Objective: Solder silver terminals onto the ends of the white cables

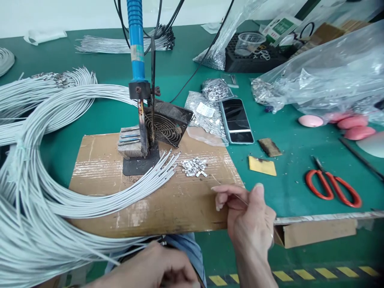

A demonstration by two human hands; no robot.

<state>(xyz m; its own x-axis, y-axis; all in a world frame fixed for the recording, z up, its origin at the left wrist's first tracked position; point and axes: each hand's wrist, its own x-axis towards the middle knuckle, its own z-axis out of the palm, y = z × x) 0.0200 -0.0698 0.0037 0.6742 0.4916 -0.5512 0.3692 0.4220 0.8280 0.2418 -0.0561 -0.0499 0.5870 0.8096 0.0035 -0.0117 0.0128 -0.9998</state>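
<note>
My right hand [250, 216] is over the right front corner of the cardboard sheet [186, 208], thumb raised and fingers curled. A thin wire [241, 199] runs through it. My left hand [163, 264] is low at the front edge, over my lap, slightly blurred; its fingers are curled, and what they hold, if anything, is hidden. On the cardboard lies a fanned bundle of white cables [120, 204], its tips near a pile of small metal pieces [194, 167]. Behind stands a blue-handled soldering iron [136, 44], tip down, beside a worn block [129, 142].
A dark fan [168, 123] leans behind the iron. Bags of metal pieces [205, 114] and a phone [237, 121] lie behind the cardboard. Red-handled scissors [333, 186], a yellow sponge [262, 165] and pink ovals [354, 122] are at right. Large cable coils [27, 160] fill the left.
</note>
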